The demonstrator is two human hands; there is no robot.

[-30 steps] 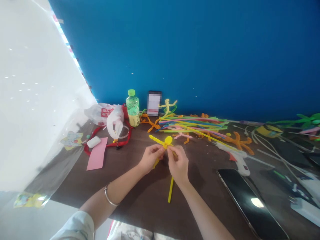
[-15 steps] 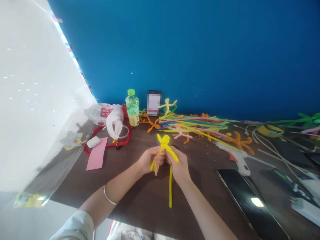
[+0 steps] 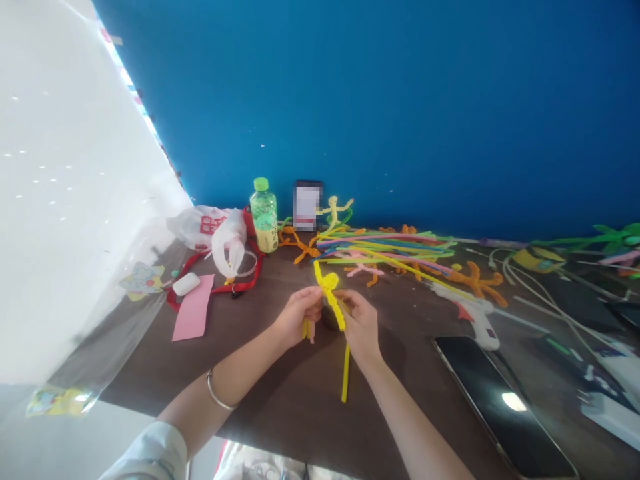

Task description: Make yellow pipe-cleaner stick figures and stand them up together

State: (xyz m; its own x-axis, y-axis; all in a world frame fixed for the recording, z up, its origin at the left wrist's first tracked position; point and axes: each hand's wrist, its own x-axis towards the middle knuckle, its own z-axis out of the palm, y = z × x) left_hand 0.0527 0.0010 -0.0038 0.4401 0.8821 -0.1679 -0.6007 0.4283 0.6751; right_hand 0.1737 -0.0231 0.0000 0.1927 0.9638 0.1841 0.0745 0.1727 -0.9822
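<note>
A yellow pipe-cleaner figure [image 3: 331,285] with a knotted round head and a twisted limb is held up over the middle of the table. My left hand [image 3: 301,315] pinches it from the left; short yellow and pinkish ends poke out below those fingers. On the other side, my right hand [image 3: 361,328] has its fingers closed on a yellow strand of the figure. A long straight tail of that yellow pipe cleaner [image 3: 345,373] hangs below my right hand. The exact grip of the fingertips is partly hidden.
Behind my hands lies a pile of coloured pipe cleaners [image 3: 390,248] among finished-looking orange figures [image 3: 480,283]. To the right are a glue gun [image 3: 483,323] and a phone [image 3: 493,393]. A bottle [image 3: 263,217], plastic bag [image 3: 207,223] and pink paper [image 3: 195,310] stand left.
My hands have moved slightly apart. The figure has turned, its twisted limb pointing more steeply down, and my right hand has shifted a little right along with the hanging tail.
</note>
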